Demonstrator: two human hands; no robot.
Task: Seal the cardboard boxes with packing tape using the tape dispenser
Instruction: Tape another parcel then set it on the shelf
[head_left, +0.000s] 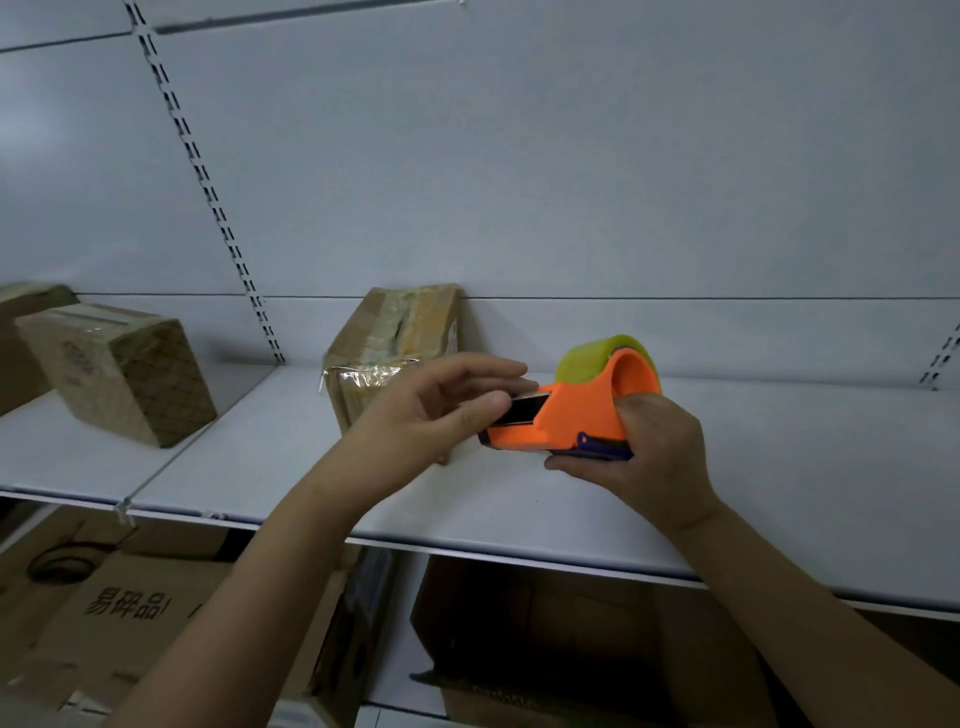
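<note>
My right hand (644, 452) grips an orange tape dispenser (576, 410) with a yellowish tape roll (592, 356), held above the white shelf (779, 493). My left hand (441, 410) is at the dispenser's front end, thumb and fingers pinching at the tape end by the dark blade area. Behind my left hand a cardboard box (400, 343) stands on the shelf, wrapped in tape, with a loose strip of clear tape hanging at its near top edge.
Two more taped cardboard boxes (119, 374) sit on the shelf at the left. Below the shelf lie larger cartons (119, 608), one printed with characters, and an open box (571, 639). A white back panel with slotted uprights (208, 187) rises behind.
</note>
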